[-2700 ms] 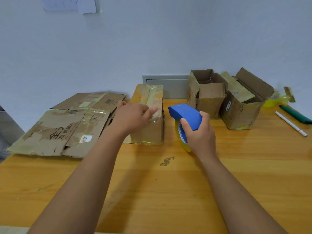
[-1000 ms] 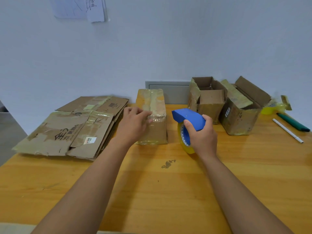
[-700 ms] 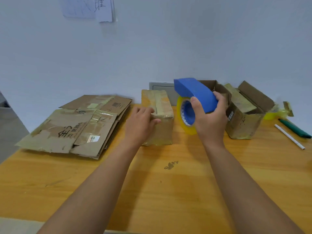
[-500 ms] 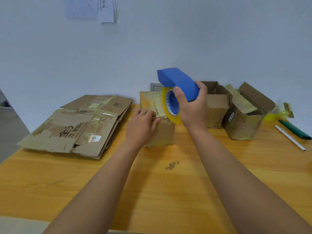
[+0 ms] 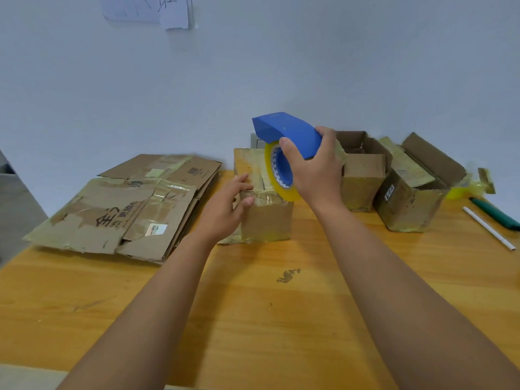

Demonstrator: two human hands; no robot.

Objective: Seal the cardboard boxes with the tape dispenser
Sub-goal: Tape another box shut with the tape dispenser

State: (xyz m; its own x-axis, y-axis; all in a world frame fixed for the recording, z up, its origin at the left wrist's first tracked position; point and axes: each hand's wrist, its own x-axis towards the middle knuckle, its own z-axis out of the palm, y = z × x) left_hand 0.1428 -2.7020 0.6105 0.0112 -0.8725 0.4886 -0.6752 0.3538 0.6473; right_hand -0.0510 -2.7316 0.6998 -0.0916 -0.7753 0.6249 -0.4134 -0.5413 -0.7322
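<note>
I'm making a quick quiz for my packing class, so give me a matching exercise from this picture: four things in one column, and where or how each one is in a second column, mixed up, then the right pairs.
Things:
1. blue tape dispenser with the yellow tape roll
2. closed brown cardboard box wrapped in tape
3. stack of flattened cardboard sheets
4. white pen

Places or states:
A. lying at the right edge of the wooden table
B. held in the right hand above the box
C. lying flat on the left
D. steadied by the left hand

Pairs: 1-B, 2-D, 3-C, 4-A
</note>
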